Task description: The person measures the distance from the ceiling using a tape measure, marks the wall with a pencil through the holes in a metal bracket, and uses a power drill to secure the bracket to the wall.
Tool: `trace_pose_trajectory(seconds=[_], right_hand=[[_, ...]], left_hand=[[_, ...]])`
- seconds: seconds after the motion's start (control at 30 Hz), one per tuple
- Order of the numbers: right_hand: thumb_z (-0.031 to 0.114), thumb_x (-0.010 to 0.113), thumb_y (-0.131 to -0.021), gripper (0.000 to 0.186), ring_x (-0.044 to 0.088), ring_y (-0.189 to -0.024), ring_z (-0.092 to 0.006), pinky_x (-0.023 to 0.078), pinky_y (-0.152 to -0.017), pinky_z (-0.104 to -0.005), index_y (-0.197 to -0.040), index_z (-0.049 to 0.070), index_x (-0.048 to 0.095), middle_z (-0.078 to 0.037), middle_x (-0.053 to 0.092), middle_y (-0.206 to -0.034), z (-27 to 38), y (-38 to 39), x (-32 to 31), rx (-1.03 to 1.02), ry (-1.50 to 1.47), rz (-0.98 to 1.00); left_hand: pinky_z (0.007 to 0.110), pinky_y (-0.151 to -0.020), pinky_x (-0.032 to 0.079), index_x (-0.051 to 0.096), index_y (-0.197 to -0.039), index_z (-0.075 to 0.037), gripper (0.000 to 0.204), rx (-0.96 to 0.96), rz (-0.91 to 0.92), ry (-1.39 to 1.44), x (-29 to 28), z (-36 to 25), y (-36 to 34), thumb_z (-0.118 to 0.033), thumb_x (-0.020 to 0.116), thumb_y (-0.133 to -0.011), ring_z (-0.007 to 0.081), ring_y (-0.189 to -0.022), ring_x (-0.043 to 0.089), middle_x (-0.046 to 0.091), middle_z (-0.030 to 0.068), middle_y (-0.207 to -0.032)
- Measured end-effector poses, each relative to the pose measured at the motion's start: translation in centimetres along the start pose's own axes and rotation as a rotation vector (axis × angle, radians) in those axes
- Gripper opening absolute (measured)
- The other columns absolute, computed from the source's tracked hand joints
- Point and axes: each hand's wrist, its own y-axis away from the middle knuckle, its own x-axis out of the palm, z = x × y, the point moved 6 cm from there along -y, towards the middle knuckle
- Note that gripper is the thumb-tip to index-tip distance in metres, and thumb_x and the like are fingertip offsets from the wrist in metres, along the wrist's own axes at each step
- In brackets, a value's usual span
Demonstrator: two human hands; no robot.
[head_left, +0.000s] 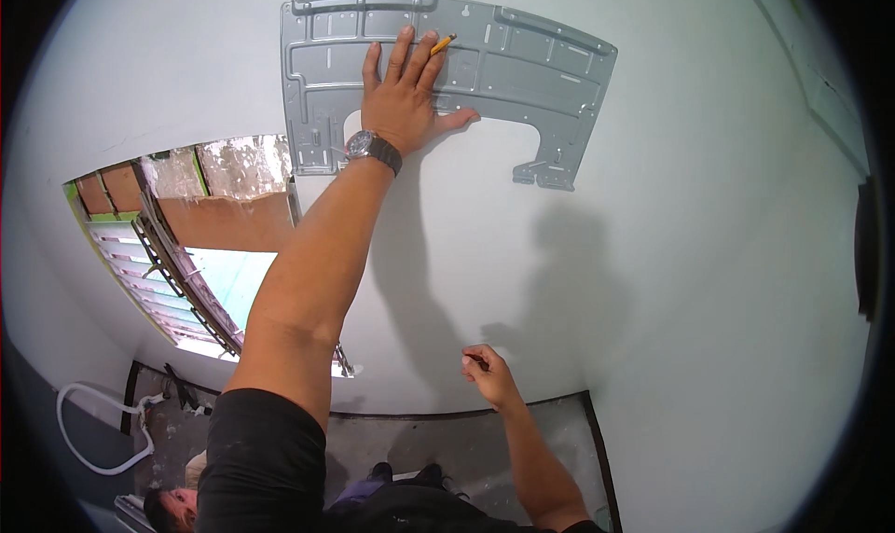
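A grey sheet-metal mounting plate point(522, 76), full of slots and holes, lies against the white wall. My left hand point(403, 99) presses flat on its middle with outstretched fingers, the thumb near the lower cutout. Tucked between the fingers of that hand is a short yellow pencil point(444, 43), its dark end pointing up and right. A watch with a dark strap point(382, 151) circles the left wrist. Lower down, my right hand point(491, 379) is closed in front of the wall, apart from the plate. Its fingertips pinch a small dark thing too small to name.
Left of the plate is a window opening point(200, 221) with louvred slats and brown boards. A white hose point(70, 430) loops at the lower left. Below it, another person's head point(168, 510) shows near my left sleeve. A dark object point(867, 249) hangs at the right rim.
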Motion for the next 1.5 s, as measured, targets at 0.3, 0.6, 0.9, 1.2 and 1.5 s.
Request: trace_pose_trajectory(seconds=[0.3,0.6,0.9,1.2,1.5], right_hand=[[0.024,0.071,-0.105,0.031,0.061,-0.078,-0.0099,0.052,-0.071,-0.0286,-0.120,-0.001,0.064,-0.005,0.067,-0.089,30.7,-8.7,1.4,-0.655,0.206,-0.262],[0.022,0.083,-0.094,0.033,0.068,-0.084,-0.0130,0.056,-0.071,-0.0295,-0.117,0.000,0.071,-0.005,0.072,-0.095,45.9,-16.4,6.4,-0.829,0.084,-0.427],[0.017,0.073,-0.099,0.018,0.072,-0.080,-0.0216,0.058,-0.072,-0.0376,-0.106,0.003,0.064,-0.011,0.073,-0.096,47.0,-17.1,6.2,-1.231,0.060,-0.622],[0.002,0.061,-0.106,0.027,0.068,-0.097,-0.0155,0.058,-0.087,-0.0296,-0.128,-0.001,0.046,-0.013,0.066,-0.115,46.2,-13.2,-9.6,-1.353,-0.284,-0.707],[0.011,0.071,-0.103,0.020,0.073,-0.093,-0.0143,0.059,-0.086,-0.0276,-0.114,-0.003,0.063,-0.011,0.075,-0.105,46.2,-14.2,-16.4,-1.217,-0.027,-0.701]], left_hand=[[0.059,-0.131,0.006,0.056,-0.154,-0.015,0.105,0.012,0.011,-0.022,-0.1,0.7,0.0,-0.089,0.063,-0.080,0.0240,-0.164,0.020,0.041,0.0000,-0.169],[0.063,-0.129,0.009,0.051,-0.157,-0.015,0.076,0.039,-0.029,-0.017,0.4,0.3,-0.2,-0.058,0.062,-0.095,0.0281,-0.163,0.025,0.043,0.0034,-0.169],[0.059,-0.130,0.008,0.046,-0.161,-0.013,0.077,0.050,-0.041,0.012,0.3,-0.4,-0.4,-0.055,0.059,-0.097,0.0268,-0.164,0.024,0.040,0.0035,-0.170],[0.056,-0.132,0.008,0.048,-0.159,-0.015,0.107,0.032,-0.050,-0.009,-0.6,0.0,-0.6,-0.083,0.073,-0.079,0.0264,-0.162,0.027,0.041,0.0062,-0.168],[0.056,-0.132,0.009,0.044,-0.161,-0.017,0.113,0.049,-0.064,-0.018,-0.1,-0.3,-0.2,-0.087,0.072,-0.077,0.0271,-0.162,0.026,0.040,0.0074,-0.168]])
